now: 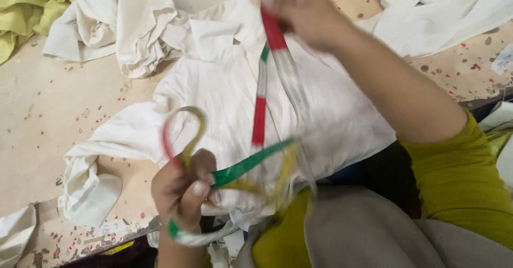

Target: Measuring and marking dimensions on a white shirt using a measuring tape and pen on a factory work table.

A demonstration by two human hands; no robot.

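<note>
Both hands, the left hand (181, 188) low and the right hand (304, 11) high, are closed tight on a long striped measuring tape (260, 113), partly looped up, above a white cloth shirt (224, 86) on the speckled surface (48, 113).

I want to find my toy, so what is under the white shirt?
The white cloth shirt lies spread on a beige speckled table. The table shows around its edges, but whatever is beneath the cloth is covered. The colourful striped measuring tape hangs above it.
</note>
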